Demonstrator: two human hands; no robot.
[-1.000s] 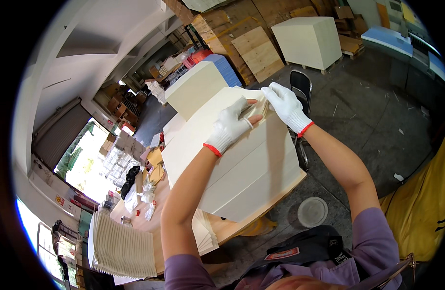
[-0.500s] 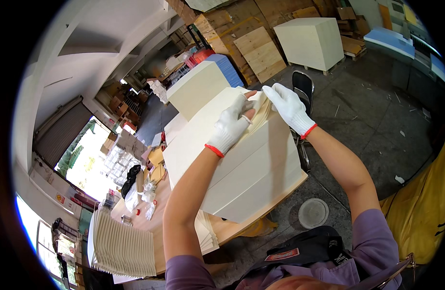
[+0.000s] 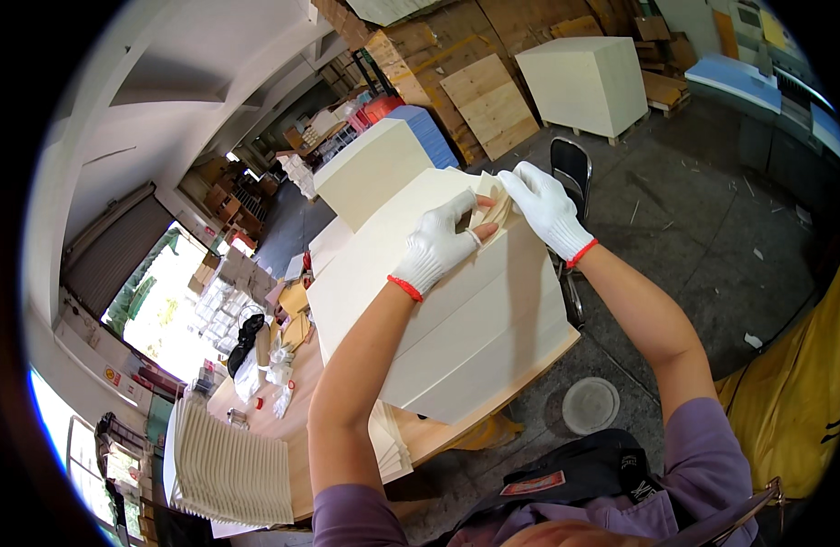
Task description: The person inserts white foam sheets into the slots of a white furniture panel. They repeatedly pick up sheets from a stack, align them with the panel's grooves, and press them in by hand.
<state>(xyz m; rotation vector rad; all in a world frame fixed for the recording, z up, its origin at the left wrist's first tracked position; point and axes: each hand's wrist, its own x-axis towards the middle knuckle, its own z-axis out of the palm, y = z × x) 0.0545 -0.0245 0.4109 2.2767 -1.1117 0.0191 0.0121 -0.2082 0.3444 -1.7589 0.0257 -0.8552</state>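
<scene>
A tall stack of cream paper sheets (image 3: 475,319) stands on the wooden table before me. Both my hands wear white knit gloves with red cuffs. My left hand (image 3: 441,239) lies at the stack's top, its bare thumb and fingertip poking out of the glove and spread around the lifted sheets. At the far right corner, my right hand (image 3: 541,205) pinches the edge of several bent, fanned sheets (image 3: 499,205). How many sheets are between its fingers is hidden.
A fanned pile of cream sheets (image 3: 233,460) sits on the table (image 3: 279,428) at near left. Behind the stack rise another cream stack (image 3: 374,169) and a blue one (image 3: 425,132). A black chair (image 3: 572,169) stands right, a round stool (image 3: 591,404) nearer me, a large pallet stack (image 3: 589,87) farther back.
My left hand has drawn slightly back and down from the corner, its thumb and finger now more apart. The sheets by my right hand bend up more. My right hand hardly moved.
</scene>
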